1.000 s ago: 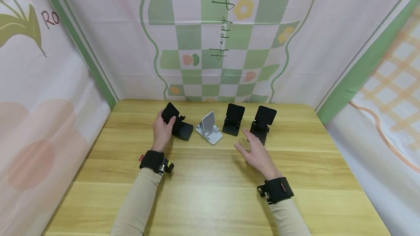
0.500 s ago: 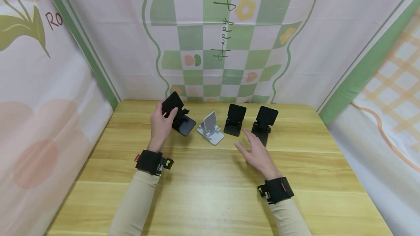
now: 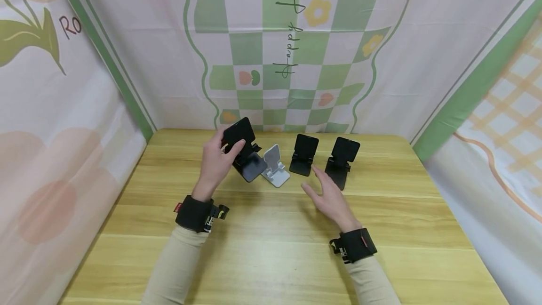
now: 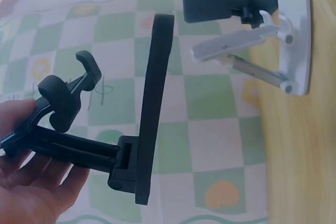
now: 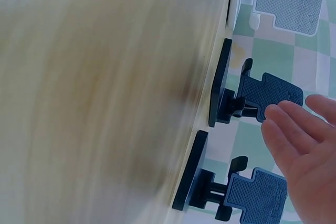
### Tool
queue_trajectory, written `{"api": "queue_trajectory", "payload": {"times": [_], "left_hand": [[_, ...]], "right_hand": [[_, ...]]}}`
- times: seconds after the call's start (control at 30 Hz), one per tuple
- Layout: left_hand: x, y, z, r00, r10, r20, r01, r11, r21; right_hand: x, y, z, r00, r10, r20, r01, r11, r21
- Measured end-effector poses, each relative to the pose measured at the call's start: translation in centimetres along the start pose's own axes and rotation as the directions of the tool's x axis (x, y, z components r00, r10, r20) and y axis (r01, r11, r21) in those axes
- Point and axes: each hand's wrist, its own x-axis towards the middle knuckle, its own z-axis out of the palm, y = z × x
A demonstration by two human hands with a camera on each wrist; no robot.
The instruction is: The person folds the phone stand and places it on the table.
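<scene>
My left hand (image 3: 215, 166) grips a black folding phone stand (image 3: 252, 168) by its upper plate, thumb on one side and fingers behind. In the left wrist view that stand hangs off the table, its base (image 4: 155, 108) tilted. A white phone stand (image 3: 277, 177) stands just right of it, partly covered in the head view. Two more black phone stands, a middle one (image 3: 305, 147) and a right-hand one (image 3: 345, 148), stand unfolded on the table. My right hand (image 3: 332, 201) hovers before these two, fingers extended and holding nothing.
The wooden table (image 3: 271, 244) spreads out in front of the stands. Behind its far edge hangs a patterned cloth (image 3: 279, 98) with green checks. More printed fabric hangs at the left and right sides.
My left hand has lifted the black phone stand off the table and carried it right, close to the white one. My right hand has barely moved.
</scene>
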Motion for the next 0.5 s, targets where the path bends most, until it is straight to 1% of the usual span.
{"api": "queue_trajectory", "payload": {"times": [0.13,0.23,0.37,0.5], "left_hand": [[0.0,0.8,0.3,1.0,0.008,0.027,-0.007,1.0,-0.024],[-0.2,2.6,0.3,0.998,0.014,0.059,-0.011,0.999,-0.053],[-0.5,5.0,0.3,0.994,0.022,0.108,-0.016,0.998,-0.06],[-0.8,5.5,0.8,0.99,0.025,0.142,-0.015,0.997,-0.074]], "right_hand": [[0.1,-0.2,0.1,1.0,-0.013,-0.01,0.014,0.998,0.065],[0.2,-0.4,0.2,1.0,-0.02,-0.014,0.022,0.989,0.143],[0.5,-0.7,0.4,1.0,-0.025,-0.008,0.026,0.969,0.247],[0.6,-1.2,0.6,0.999,-0.038,0.001,0.035,0.938,0.344]]}}
